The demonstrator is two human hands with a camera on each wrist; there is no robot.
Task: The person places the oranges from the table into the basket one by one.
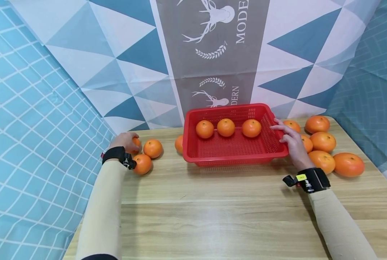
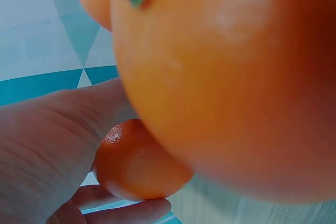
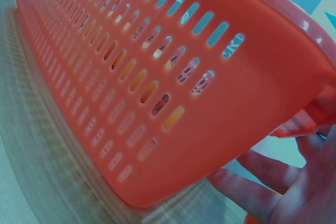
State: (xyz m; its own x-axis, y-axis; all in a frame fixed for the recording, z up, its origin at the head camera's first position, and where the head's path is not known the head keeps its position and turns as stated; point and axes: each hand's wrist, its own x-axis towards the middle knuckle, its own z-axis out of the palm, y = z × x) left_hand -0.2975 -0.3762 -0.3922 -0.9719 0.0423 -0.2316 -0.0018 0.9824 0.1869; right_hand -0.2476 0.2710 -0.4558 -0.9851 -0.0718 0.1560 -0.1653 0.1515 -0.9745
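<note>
In the head view my left hand (image 1: 124, 141) is at the table's far left, gripping an orange (image 1: 136, 144). The left wrist view has this orange (image 2: 139, 163) between thumb and fingers, behind a much nearer orange (image 2: 226, 82). Two more oranges lie beside the hand, one to the right (image 1: 153, 148) and one in front (image 1: 142, 164). My right hand (image 1: 292, 142) holds the right end of a red perforated plastic basket (image 1: 235, 157), fingers over its rim. Three oranges (image 1: 226, 127) sit inside. Whether the basket's base touches the table is hard to tell.
Several oranges (image 1: 323, 142) cluster on the table right of the basket, around my right wrist. Another orange (image 1: 179, 144) lies partly hidden behind the basket's left end. A patterned cloth (image 1: 141, 65) rises behind the wooden table (image 1: 206, 216).
</note>
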